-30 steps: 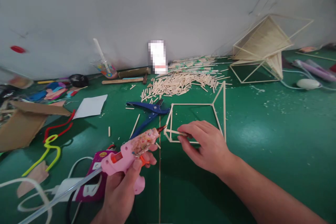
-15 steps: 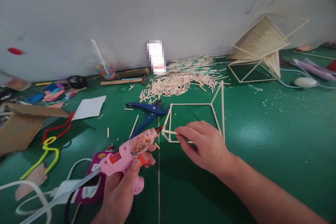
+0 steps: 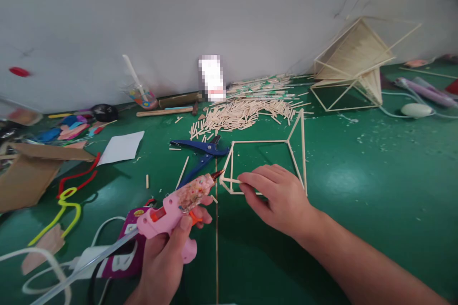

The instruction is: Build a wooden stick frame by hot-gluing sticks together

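My left hand [image 3: 166, 252] is wrapped round a pink hot glue gun [image 3: 175, 209], with fingers at its orange trigger. A clear glue stick [image 3: 96, 259] runs out of the back of the gun. Its dark nozzle is at the left corner of a frame of thin wooden sticks [image 3: 259, 142]; whether it touches cannot be made out. My right hand [image 3: 277, 195] pinches a wooden stick [image 3: 231, 180] whose far end meets that same corner. Part of the frame's near side is hidden behind my right hand.
Blue cutting pliers [image 3: 200, 152] lie just beyond the glue gun. Behind them are a heap of short sticks [image 3: 239, 114] and a hammer [image 3: 164, 111]. A larger stick structure [image 3: 352, 66] stands back right. A purple power strip [image 3: 130, 243] with cables sits left, near cardboard [image 3: 32, 171].
Almost nothing differs. Both hands, the glue gun and the stick keep their places at the frame's corner, while the view shifts very slightly.
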A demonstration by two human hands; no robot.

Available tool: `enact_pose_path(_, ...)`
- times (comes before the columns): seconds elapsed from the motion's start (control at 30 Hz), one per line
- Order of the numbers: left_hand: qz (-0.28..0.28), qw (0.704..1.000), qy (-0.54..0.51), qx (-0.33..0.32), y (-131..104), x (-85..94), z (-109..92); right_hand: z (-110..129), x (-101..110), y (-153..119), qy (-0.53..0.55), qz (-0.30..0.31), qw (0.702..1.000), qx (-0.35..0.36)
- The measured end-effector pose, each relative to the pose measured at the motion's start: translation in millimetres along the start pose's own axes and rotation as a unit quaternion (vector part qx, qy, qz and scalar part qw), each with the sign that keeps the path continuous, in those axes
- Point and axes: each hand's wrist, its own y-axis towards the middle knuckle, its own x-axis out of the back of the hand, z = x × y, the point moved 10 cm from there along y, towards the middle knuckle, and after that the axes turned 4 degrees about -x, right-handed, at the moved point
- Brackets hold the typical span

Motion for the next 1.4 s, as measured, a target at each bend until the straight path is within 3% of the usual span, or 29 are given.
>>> enact_pose_path(0.33,-0.014,0.999,-0.031,0.015,-1,-0.4,-1,-3,3,-2,0.015,-0.025,1.0,-0.01)
enact_pose_path(0.47,0.004,0.999,-0.043,-0.023,1,-2.1,-11,1,21,-3,0.049,-0.07,0.996,-0.003)
enact_pose_path(0.6,0.036,0.996,-0.073,-0.03,-2,-7.1,-24,20,45,-6,0.104,-0.115,0.987,0.036)
enact_pose_path(0.77,0.069,0.996,-0.005,-0.051,-9,-11.9,-48,43,41,-14,0.186,-0.032,0.982,-0.034)
enact_pose_path(0.83,0.077,0.992,0.059,-0.078,-11,-14.7,-61,46,34,-22,0.244,0.0,0.965,-0.095)
enact_pose_path(1.03,0.07,0.958,0.209,-0.182,-15,-32.2,-109,45,16,-44,0.395,-0.017,0.886,-0.243)
enact_pose_path(1.23,0.042,0.887,0.339,-0.31,-32,-51.3,-141,51,5,-47,0.537,-0.051,0.799,-0.264)
enact_pose_path(1.4,0.044,0.84,0.355,-0.409,-54,-72.2,-150,34,17,-54,0.548,-0.151,0.773,-0.283)
